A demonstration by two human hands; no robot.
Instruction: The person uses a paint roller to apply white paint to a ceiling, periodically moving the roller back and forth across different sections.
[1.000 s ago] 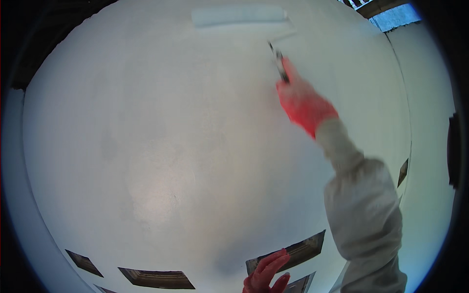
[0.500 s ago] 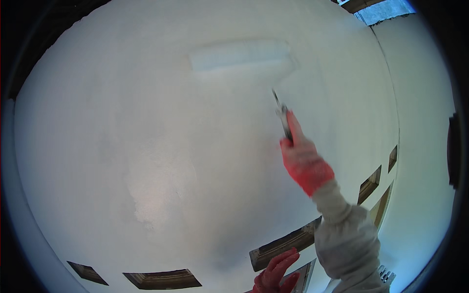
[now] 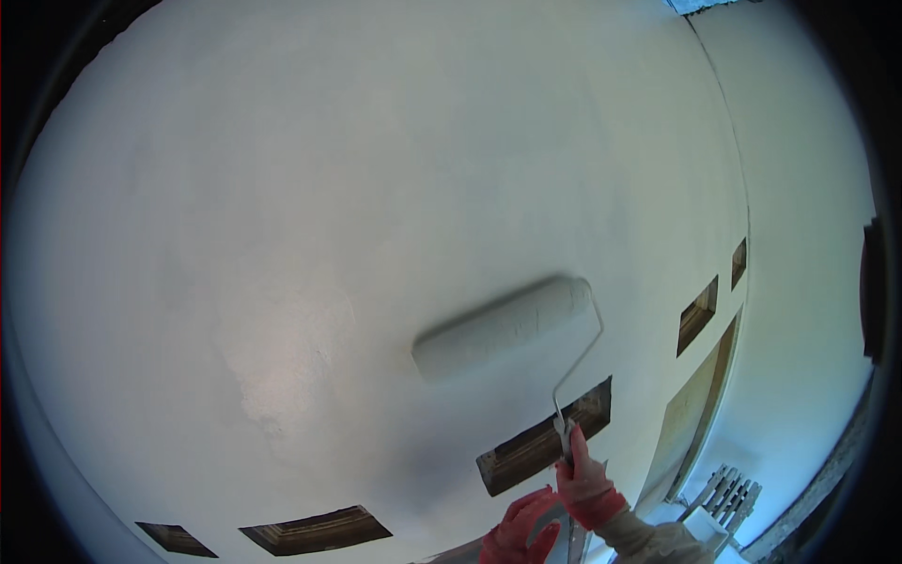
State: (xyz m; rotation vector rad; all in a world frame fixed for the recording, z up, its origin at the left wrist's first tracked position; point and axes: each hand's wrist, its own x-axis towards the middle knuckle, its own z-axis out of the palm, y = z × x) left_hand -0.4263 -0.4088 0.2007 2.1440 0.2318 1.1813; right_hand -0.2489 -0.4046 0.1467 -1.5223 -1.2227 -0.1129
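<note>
My right hand (image 3: 587, 489), in a red and pale work glove, is closed around the handle of a paint roller (image 3: 498, 329). The wide, pale roller sleeve lies tilted against the white wall (image 3: 310, 216), its right end higher than its left. A thin bent wire frame runs from that right end down to the handle, crossing in front of a dark recess (image 3: 531, 453). My left hand (image 3: 517, 531), in a red glove, is low in the middle, just left of my right hand. Its fingers are stretched with the thumb apart, and I see nothing in it; the lower edge cuts off its wrist.
More dark recesses open in the wall at lower left (image 3: 315, 532) and at right (image 3: 698, 316). A doorway (image 3: 691, 428) stands at lower right, with a slatted pale wooden object (image 3: 728, 498) beyond it. Another wall (image 3: 799, 235) meets this one along a dark corner line.
My right hand has pulled the roller down the wall, from high up to just above the middle recess. The view has tilted slightly, and my left hand sits a little lower.
</note>
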